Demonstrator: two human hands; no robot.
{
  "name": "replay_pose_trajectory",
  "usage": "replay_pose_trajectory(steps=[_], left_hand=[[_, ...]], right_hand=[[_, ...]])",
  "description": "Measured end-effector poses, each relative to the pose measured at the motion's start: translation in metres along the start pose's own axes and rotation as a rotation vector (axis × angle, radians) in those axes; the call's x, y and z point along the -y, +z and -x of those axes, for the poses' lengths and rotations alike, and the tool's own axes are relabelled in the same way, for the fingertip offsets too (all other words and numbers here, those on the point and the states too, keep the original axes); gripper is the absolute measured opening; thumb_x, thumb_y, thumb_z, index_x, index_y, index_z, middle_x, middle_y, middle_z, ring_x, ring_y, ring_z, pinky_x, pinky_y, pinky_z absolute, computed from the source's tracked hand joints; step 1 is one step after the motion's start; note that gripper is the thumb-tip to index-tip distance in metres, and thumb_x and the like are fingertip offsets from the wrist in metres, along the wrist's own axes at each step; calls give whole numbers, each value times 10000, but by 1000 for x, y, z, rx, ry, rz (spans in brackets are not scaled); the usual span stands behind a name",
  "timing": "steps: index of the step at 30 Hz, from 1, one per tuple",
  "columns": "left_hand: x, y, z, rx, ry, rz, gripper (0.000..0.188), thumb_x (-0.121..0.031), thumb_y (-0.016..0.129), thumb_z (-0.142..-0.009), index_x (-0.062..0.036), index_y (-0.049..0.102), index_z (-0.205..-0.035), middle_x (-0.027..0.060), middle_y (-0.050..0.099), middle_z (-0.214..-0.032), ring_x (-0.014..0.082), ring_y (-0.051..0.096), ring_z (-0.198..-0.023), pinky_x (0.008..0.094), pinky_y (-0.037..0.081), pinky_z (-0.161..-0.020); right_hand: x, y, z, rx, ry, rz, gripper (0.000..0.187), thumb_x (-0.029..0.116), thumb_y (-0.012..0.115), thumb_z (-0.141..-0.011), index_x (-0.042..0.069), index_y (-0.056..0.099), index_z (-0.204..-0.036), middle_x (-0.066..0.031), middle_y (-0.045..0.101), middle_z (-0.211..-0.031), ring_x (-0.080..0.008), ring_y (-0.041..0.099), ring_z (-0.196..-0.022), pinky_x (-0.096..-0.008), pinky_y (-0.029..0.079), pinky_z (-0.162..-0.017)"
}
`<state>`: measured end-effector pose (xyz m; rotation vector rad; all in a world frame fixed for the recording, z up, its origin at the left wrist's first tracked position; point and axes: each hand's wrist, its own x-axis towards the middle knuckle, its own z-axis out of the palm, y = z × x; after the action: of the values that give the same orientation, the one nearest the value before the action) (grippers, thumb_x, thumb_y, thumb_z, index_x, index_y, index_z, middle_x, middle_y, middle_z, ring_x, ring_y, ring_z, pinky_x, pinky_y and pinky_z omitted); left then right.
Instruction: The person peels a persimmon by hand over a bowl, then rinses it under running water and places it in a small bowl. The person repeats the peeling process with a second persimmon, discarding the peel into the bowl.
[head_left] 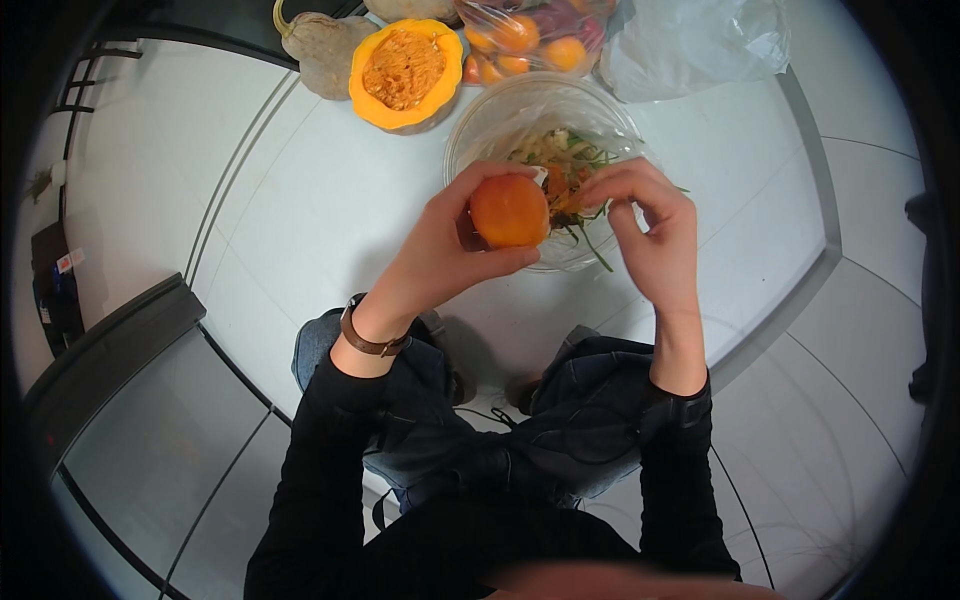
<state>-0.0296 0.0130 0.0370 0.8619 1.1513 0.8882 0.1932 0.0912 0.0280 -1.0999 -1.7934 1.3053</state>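
Note:
My left hand (432,248) is closed around a round, smooth orange-red fruit (510,211), its thumb below and fingers above. A small white bit (541,175) shows at the fruit's upper right edge; I cannot make out what it is. My right hand (650,228) is raised to the right of the fruit, fingers bent but apart, with nothing seen in them. Both hands are over the near side of a clear round tub (462,130) lined with thin plastic. Green, pale and orange scraps (560,150) lie inside it, partly hidden by my hands.
Beyond the tub, a cut pumpkin half (405,76) shows its orange flesh beside a whole pumpkin (322,50). A clear bag of orange fruit (535,40) stands behind the tub, and a whitish plastic bag (697,48) lies to its right. A dark-framed panel (115,370) is at left.

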Motion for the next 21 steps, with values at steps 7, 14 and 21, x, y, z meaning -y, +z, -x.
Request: replay_pose_trajectory(steps=[7,14,21], left_hand=[[8,3,0,-88,49,7,685,40,817,-808,-49,490,-1403,65,552,-1375,172,554,-1267,338,481,-1089],[16,9,-3,-170,193,-89,619,-24,818,-810,-73,538,-1360,70,609,-1270,169,611,-1177,330,539,-1012],[14,9,-3,-151,185,-169,615,-33,819,-810,-85,544,-1358,70,625,-1269,178,610,-1187,334,542,-1003]], right_hand=[[20,25,11,-42,-209,168,249,-107,747,-717,29,741,-926,-88,698,-974,-241,657,-886,-326,545,-801],[15,37,13,-135,-395,315,283,-57,812,-676,31,716,-928,-73,648,-944,-282,617,-863,-358,526,-752],[16,39,16,-133,-291,277,254,-94,757,-689,28,693,-902,-74,647,-944,-252,625,-852,-337,529,-750]])
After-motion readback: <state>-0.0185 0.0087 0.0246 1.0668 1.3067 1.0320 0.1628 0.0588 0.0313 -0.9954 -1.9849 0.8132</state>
